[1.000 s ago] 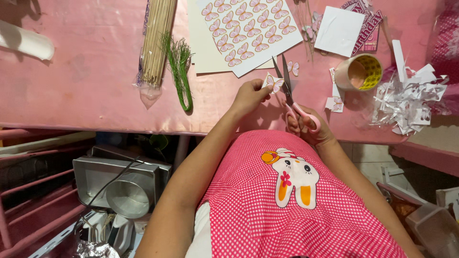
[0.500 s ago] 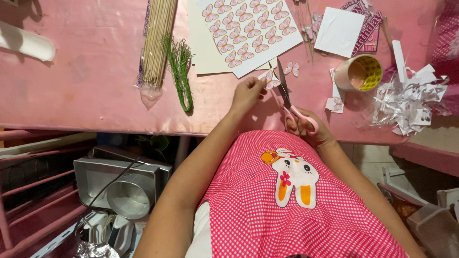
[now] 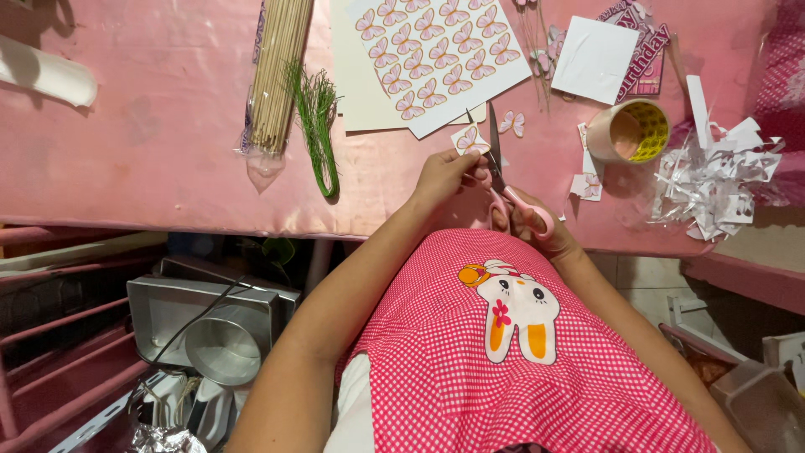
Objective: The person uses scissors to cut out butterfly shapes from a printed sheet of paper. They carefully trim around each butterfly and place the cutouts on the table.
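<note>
Butterfly cutout (image 3: 470, 139) between left hand (image 3: 443, 174) and scissors (image 3: 503, 180)

left hand (image 3: 444, 174): reaching forward, fingers pinching closed | right hand (image 3: 524, 220): curling, fingers gripping | both forearms angling inward, hands nearly meeting

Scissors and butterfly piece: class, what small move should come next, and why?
Probably turn the small butterfly piece slightly with the left hand. The scissors in the right hand have their blades at its edge, and white margin is visible around the print.
</note>
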